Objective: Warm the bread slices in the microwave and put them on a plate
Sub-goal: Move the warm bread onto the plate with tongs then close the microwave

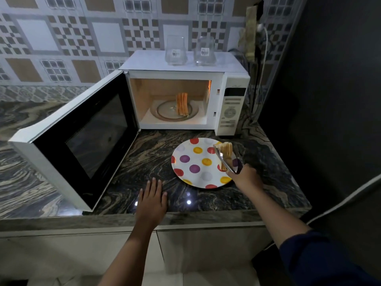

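While left (152, 201) flat, right (246, 176) round tongs (224, 159)

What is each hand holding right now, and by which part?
The right hand grips metal tongs at their handle end; the tongs clamp a bread slice over the dotted plate. The left hand holds nothing, resting flat on the counter.

Browned bread slices (182, 104) stand on edge in the open microwave (235, 108); another slice (227, 149) hovers over the spotted plate (195, 172).
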